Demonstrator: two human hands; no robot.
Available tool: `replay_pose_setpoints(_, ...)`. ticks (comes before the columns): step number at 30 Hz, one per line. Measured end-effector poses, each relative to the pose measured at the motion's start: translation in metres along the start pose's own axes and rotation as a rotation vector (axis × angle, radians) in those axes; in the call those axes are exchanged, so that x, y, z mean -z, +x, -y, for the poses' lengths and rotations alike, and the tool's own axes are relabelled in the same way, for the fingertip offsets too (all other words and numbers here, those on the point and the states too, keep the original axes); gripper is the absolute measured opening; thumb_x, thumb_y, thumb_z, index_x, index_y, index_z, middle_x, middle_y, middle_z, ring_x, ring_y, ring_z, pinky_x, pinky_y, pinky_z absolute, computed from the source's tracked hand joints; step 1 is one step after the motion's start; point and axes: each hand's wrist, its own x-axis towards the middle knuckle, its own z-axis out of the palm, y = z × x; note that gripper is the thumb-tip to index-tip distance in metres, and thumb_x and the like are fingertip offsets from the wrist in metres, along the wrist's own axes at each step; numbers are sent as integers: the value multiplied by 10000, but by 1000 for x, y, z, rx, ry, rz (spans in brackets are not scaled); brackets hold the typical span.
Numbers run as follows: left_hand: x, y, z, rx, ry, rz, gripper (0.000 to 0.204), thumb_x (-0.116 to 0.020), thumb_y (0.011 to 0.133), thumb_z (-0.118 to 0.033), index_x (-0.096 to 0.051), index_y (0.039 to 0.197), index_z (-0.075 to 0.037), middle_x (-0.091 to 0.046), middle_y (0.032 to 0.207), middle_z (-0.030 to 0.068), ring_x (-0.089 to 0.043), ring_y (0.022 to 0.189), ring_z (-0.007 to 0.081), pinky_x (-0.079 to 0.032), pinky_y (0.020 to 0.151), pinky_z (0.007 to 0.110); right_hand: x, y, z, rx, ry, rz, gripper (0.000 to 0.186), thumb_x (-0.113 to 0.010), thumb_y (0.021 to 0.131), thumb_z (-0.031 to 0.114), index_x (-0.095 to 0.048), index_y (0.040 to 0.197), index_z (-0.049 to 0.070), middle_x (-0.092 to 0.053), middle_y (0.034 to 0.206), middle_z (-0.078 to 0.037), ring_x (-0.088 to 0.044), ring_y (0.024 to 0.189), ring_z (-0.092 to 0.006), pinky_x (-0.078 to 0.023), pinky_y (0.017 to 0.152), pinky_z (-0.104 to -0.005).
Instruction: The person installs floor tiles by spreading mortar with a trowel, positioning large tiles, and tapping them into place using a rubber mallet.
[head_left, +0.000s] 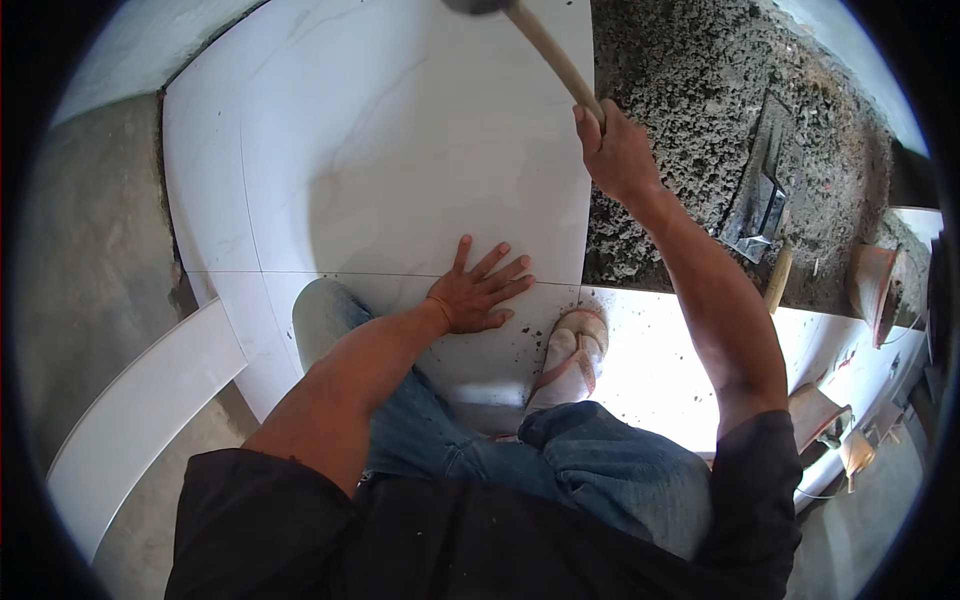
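My right hand (615, 150) grips the wooden handle of a mallet (545, 45), its dark head cut off at the top edge over a large white marbled tile (400, 120). My left hand (478, 290) lies palm down with fingers spread near the seam between that tile and the lower tiles. Right of the large tile is rough grey mortar (670, 80). A metal trowel (755, 195) lies on the mortar, and a wooden handle (779, 275) rests at its lower edge.
My kneeling legs and sandalled foot (570, 360) are on the lower tiles. A white tile strip (130, 410) crosses the bare concrete (100, 200) at left. Containers (870, 280) and other tools (820, 415) stand at right. Walls border the top corners.
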Motion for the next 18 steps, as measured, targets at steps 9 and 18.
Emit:
replay_pose_setpoints(9, 18, 17, 31, -99, 61, 28, 613, -491, 860, -583, -386, 1418, -351, -194, 1564, -23, -83, 1453, 283, -29, 1056, 735, 8, -5, -4, -83, -153, 71, 474, -413, 984, 447, -506, 910, -13, -617, 712, -279, -618, 703, -478, -503, 638, -535)
replay_pose_setpoints(18, 43, 53, 65, -275, 43, -28, 654, -544, 790, -659, -404, 1384, -424, -236, 1548, -32, -122, 1440, 304, -48, 1049, 738, 19, 16, -5, -136, -197, 115, 426, -429, 983, 411, -510, 921, -3, -616, 689, -250, -627, 668, -441, -503, 589, -502)
